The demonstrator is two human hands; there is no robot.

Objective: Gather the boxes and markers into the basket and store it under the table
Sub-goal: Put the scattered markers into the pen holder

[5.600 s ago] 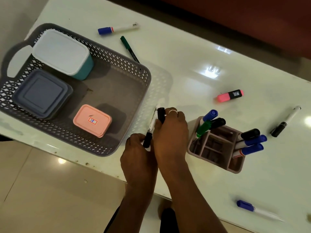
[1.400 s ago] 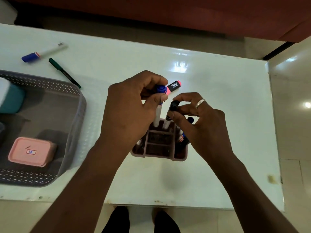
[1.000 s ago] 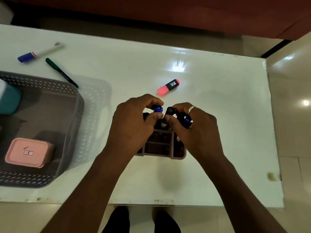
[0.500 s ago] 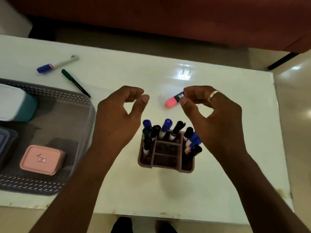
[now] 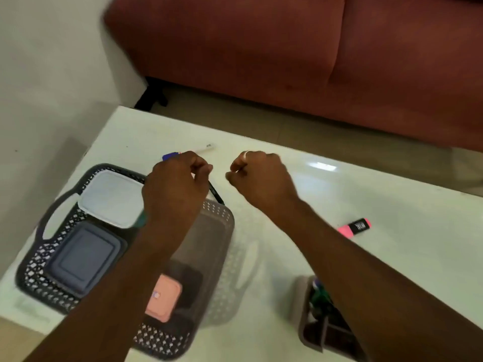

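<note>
The grey perforated basket (image 5: 220,214) sits at the table's left end and holds a white-lidded teal box (image 5: 112,197), a grey-blue box (image 5: 83,257) and a small pink box (image 5: 164,296). My left hand (image 5: 175,189) hovers over the basket's far corner with its fingers curled, covering part of a blue-capped white marker (image 5: 170,155) and the upper end of a green pen (image 5: 216,193). My right hand (image 5: 258,178) is just right of it, fingers curled with nothing seen in them. A pink highlighter (image 5: 355,227) lies to the right. The marker holder (image 5: 311,325) is half hidden under my right forearm.
The white table (image 5: 379,199) has its far edge just beyond my hands and its left edge beside the basket. A red sofa (image 5: 287,61) stands behind the table across a strip of floor. A pale wall (image 5: 47,74) is at the left.
Both hands left the marker holder and moved up and left to the far corner of the basket, their fingers curling in. The view swung left, so the holder now sits at the bottom right.
</note>
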